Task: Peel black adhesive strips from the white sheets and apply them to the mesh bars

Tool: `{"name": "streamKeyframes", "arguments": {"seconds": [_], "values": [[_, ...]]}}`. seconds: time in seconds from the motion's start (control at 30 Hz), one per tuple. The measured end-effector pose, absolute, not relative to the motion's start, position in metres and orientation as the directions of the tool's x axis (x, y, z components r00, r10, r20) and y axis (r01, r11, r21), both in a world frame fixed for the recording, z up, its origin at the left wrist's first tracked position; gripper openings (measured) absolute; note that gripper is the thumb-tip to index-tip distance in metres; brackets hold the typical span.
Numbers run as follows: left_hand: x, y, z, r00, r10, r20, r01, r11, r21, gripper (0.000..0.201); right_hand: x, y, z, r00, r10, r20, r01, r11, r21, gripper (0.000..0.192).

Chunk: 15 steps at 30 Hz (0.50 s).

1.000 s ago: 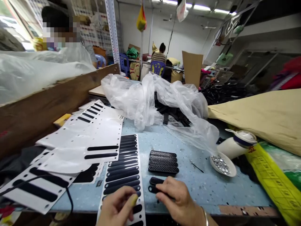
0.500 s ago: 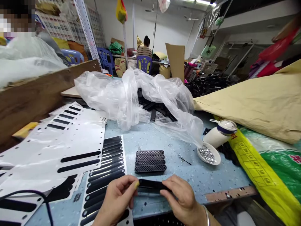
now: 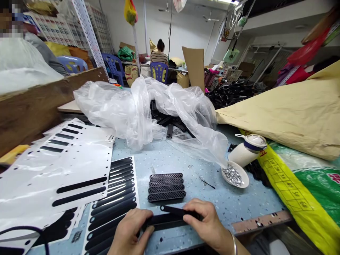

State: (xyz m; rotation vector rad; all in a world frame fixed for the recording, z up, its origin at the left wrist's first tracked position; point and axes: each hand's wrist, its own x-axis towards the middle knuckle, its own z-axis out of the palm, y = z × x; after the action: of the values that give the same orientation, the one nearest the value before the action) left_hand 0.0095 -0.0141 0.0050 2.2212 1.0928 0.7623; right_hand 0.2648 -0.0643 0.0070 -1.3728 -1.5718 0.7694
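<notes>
Rows of black printed figures are seen on the yellow strip of the woven sack (image 3: pixel 289 184); they are too small to be read. No other legible text is shown.

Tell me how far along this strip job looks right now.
Done: four mesh-textured strips lie side by side on the table. In hand: left hand and right hand press on a black strip piece. Left: the sheet of black strips is nearly full.

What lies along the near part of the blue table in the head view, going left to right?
White backing sheet with black strips → left hand → row of four black mesh pieces → right hand → small dish of silver bits → white jar on its side.
</notes>
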Motion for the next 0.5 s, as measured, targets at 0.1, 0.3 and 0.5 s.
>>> {"name": "streamKeyframes", "arguments": {"seconds": [0.1, 0.3, 0.5], "values": [[0.003, -0.013, 0.008, 0.506, 0.827, 0.247, 0.518, -0.520, 0.679, 0.025, 0.267, -0.062, 0.008, 0.046, 0.948, 0.316, 0.473, 0.258, -0.842, 0.012], [0.010, 0.012, 0.017, 0.298, 0.924, 0.240, 0.561, -0.373, 0.739, 0.020, 0.274, -0.041, 0.010, 0.027, 0.897, 0.441, 0.564, 0.351, -0.748, 0.010], [0.019, 0.023, 0.022, 0.369, 0.920, 0.130, 0.559, -0.332, 0.760, 0.012, 0.274, -0.040, 0.014, -0.068, 0.924, 0.375, 0.604, 0.337, -0.722, 0.009]]}}
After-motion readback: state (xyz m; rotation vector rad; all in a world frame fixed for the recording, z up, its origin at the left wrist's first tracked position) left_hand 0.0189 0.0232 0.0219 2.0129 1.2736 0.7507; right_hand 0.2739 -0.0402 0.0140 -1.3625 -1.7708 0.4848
